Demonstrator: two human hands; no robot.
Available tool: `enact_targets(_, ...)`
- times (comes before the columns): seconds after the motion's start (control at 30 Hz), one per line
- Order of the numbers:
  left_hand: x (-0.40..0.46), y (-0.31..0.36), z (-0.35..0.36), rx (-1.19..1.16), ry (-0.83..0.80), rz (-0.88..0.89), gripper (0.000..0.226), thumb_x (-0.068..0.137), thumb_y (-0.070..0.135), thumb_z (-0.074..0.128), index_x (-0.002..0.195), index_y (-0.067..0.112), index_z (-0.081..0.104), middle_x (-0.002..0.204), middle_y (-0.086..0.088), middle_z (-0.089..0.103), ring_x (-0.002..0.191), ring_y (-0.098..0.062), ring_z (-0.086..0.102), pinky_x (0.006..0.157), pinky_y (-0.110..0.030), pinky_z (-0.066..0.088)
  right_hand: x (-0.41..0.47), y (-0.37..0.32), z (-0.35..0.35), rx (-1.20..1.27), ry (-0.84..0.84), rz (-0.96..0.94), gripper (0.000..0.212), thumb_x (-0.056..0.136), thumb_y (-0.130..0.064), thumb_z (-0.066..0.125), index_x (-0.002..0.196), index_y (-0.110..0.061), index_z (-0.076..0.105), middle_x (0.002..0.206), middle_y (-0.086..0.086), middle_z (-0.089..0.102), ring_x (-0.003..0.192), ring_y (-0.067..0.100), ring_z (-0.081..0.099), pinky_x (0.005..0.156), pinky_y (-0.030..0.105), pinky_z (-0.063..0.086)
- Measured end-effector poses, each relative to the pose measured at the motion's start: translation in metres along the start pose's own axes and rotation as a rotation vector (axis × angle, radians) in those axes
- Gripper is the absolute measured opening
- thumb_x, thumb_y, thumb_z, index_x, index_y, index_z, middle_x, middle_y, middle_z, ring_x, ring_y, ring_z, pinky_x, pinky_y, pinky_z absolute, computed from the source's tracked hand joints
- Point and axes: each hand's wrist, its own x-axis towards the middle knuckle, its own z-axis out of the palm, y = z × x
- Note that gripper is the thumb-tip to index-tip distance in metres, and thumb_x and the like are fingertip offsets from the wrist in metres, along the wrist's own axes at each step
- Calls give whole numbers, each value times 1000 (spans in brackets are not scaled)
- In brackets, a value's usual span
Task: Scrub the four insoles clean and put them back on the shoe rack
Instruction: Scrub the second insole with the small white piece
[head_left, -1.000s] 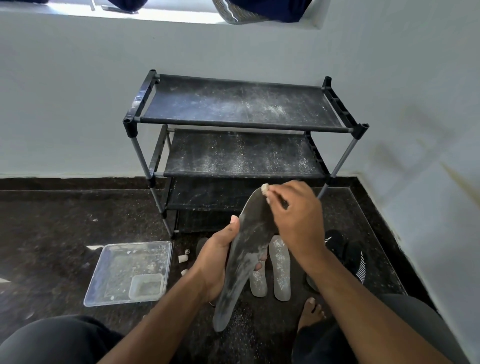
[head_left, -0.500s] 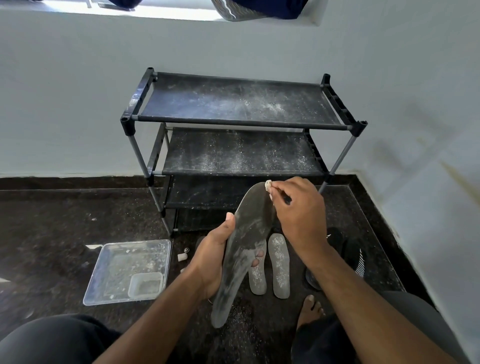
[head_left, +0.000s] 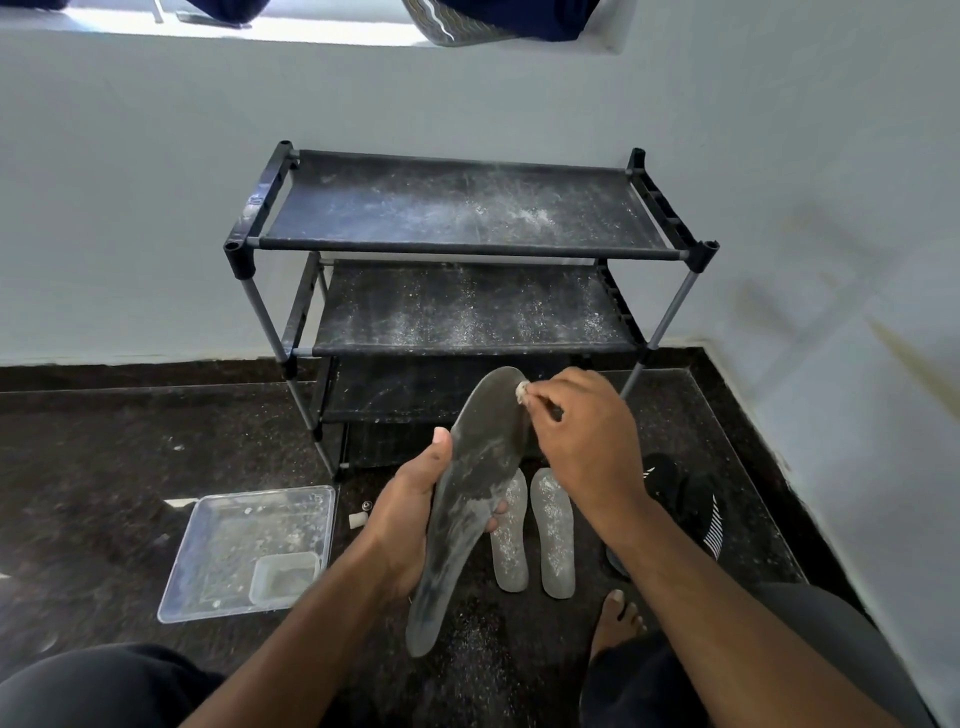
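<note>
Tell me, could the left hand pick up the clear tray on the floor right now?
Probably not as things stand: the left hand is gripping the dark insole. The tray lies on the floor to that hand's left with nothing between them, so it would first have to let go.

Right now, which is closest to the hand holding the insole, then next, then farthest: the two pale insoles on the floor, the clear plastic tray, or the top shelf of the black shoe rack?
From the left hand:
1. The two pale speckled insoles, lying on the floor just to its right.
2. The clear plastic tray, on the floor to its left.
3. The dusty top shelf of the black shoe rack, against the wall ahead.
</note>
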Motion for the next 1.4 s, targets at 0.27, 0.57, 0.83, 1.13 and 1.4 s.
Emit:
enact_targets(0.27,-2,-4,-3,106,-10,-15,65,100,61,37,133,15,69,122,-16,75,105,-32,73,86,-40,61,4,-2,-4,47,49,15,13,92,-22,70,98,-14,78,83,-5,67,81,11,59,70,27,51)
enact_targets(0.57,0,-2,-6,49,-2,-6,65,106,56,33,132,8,68,121,-23,73,96,-33,71,81,-42,63,0,-2,2,73,-70,59,14,92,-23,70,100,-16,78,84,-8,66,81,9,61,71,34,56)
enact_targets(0.83,2,2,-8,-48,39,16,63,106,54,36,121,7,75,114,-24,74,89,-31,72,73,-40,63,-7,-4,6,106,-159,94,12,90,-23,73,98,-17,79,84,-10,66,70,4,60,61,24,52)
enact_targets(1.13,1,4,-7,-129,-4,-23,68,107,56,35,117,3,77,111,-26,71,86,-32,69,74,-41,62,-6,-10,0,149,-122,55,14,92,-24,71,102,-16,77,88,-7,67,85,9,61,77,34,55)
enact_targets(1.4,2,-1,-7,-116,44,21,65,108,54,34,130,3,67,110,-22,73,85,-28,72,72,-40,63,-27,-24,17,59,-316,-84,17,98,-24,62,97,-16,77,87,-6,61,86,7,51,74,20,45)
